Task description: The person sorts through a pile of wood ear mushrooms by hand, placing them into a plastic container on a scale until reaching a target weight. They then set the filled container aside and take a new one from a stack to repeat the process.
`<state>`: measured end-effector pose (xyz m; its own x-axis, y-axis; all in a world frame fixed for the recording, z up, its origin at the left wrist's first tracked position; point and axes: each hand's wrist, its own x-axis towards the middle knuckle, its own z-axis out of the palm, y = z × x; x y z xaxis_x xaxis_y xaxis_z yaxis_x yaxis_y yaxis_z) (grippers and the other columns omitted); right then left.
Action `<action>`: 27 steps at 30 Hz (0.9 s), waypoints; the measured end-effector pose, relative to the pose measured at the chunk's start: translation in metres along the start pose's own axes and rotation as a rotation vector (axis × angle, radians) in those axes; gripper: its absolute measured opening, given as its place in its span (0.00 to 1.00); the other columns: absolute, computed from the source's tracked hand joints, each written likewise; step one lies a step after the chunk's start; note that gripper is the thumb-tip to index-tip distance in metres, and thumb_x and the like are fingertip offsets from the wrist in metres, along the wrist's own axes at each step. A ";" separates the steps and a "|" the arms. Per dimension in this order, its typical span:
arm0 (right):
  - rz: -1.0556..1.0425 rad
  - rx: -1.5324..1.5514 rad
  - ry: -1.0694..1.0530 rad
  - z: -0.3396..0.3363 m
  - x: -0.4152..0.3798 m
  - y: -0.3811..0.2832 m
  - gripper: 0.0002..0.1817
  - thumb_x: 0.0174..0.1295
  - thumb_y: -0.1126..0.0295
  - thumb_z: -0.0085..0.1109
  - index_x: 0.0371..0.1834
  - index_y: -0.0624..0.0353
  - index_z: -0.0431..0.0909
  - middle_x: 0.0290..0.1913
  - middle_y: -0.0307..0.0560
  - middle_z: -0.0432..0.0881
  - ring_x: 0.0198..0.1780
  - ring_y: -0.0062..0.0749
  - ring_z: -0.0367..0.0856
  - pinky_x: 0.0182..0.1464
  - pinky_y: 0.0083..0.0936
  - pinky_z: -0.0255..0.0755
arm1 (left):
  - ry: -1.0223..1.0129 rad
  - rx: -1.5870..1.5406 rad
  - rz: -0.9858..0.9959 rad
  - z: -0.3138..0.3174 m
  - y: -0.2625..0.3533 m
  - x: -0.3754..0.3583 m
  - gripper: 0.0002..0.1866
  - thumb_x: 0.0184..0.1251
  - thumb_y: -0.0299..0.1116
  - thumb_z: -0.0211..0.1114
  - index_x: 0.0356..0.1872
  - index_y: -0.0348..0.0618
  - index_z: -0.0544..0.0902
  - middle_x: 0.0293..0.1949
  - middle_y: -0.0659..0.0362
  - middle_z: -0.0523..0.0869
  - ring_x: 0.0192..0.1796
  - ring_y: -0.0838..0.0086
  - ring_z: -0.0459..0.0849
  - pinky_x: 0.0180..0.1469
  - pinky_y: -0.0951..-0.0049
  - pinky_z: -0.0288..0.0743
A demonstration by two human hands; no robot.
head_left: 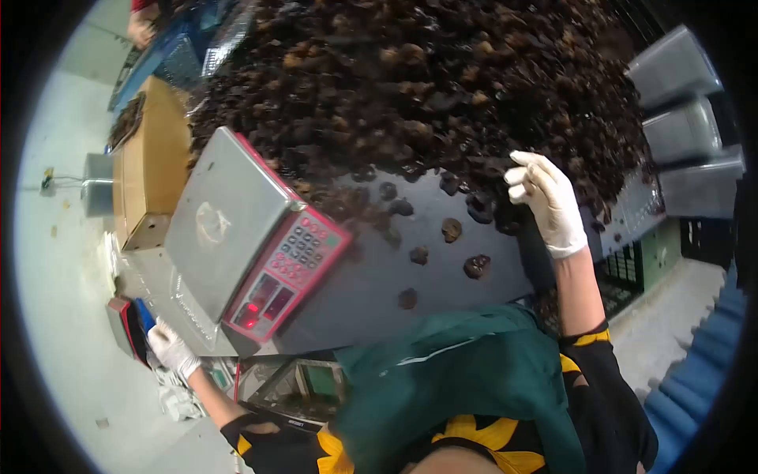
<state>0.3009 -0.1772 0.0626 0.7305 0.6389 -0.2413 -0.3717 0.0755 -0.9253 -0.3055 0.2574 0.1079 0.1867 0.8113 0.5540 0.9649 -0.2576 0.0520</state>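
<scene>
My right hand, in a white glove, is raised over the near right edge of a big heap of dark brown, wrinkled wood ear mushrooms. Its fingers are loosely bent and apart, with nothing visible in them. Low at the far left, my left hand, also white-gloved, has its fingers closed at the lower end of a narrow blue thing, whose kind I cannot make out. Right behind this is a red and black case. Between my hands stands a red and grey digital scale with a lit red display.
Several loose mushroom pieces lie on the grey tabletop. Clear plastic boxes line the right side. A cardboard box stands behind the scale. At the top left, another person's hand shows beside blue crates.
</scene>
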 end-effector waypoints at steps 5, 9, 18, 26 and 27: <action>-0.042 -0.101 0.084 -0.003 -0.001 0.013 0.18 0.81 0.64 0.54 0.65 0.62 0.80 0.47 0.46 0.90 0.42 0.23 0.86 0.50 0.25 0.80 | -0.088 -0.425 0.429 -0.030 0.137 -0.027 0.07 0.71 0.29 0.75 0.44 0.40 0.86 0.39 0.56 0.87 0.41 0.68 0.85 0.49 0.68 0.80; -0.093 -0.358 0.116 -0.005 -0.012 -0.001 0.15 0.81 0.71 0.52 0.64 0.65 0.79 0.47 0.46 0.89 0.45 0.22 0.86 0.52 0.22 0.81 | -0.131 -0.222 0.681 -0.030 0.195 -0.049 0.20 0.61 0.27 0.82 0.53 0.39 0.87 0.52 0.51 0.89 0.52 0.60 0.88 0.57 0.64 0.80; -0.804 -1.099 0.400 -0.054 -0.031 0.019 0.21 0.69 0.86 0.56 0.65 0.63 0.80 0.63 0.51 0.84 0.65 0.41 0.82 0.70 0.37 0.75 | -0.635 -0.634 0.622 -0.043 0.325 -0.173 0.23 0.61 0.22 0.78 0.59 0.38 0.86 0.53 0.50 0.89 0.48 0.63 0.89 0.53 0.68 0.83; -0.368 -1.463 0.003 0.011 -0.071 0.068 0.35 0.59 0.67 0.68 0.74 0.54 0.73 0.79 0.65 0.67 0.81 0.65 0.61 0.80 0.62 0.51 | -0.876 -0.954 0.533 -0.023 0.399 -0.219 0.22 0.64 0.20 0.75 0.60 0.40 0.85 0.47 0.55 0.85 0.38 0.74 0.84 0.47 0.74 0.81; -0.475 -1.382 -0.105 0.020 -0.077 0.073 0.33 0.58 0.68 0.68 0.71 0.54 0.76 0.76 0.64 0.71 0.78 0.64 0.66 0.78 0.60 0.57 | -0.854 -1.018 0.544 -0.022 0.405 -0.222 0.22 0.65 0.21 0.74 0.60 0.40 0.85 0.49 0.54 0.86 0.38 0.73 0.84 0.46 0.75 0.81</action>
<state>0.2064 -0.2060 0.0196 0.5584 0.8200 0.1256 0.7641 -0.4494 -0.4628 0.0396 -0.0391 0.0242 0.8868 0.4585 0.0574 0.2575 -0.5934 0.7626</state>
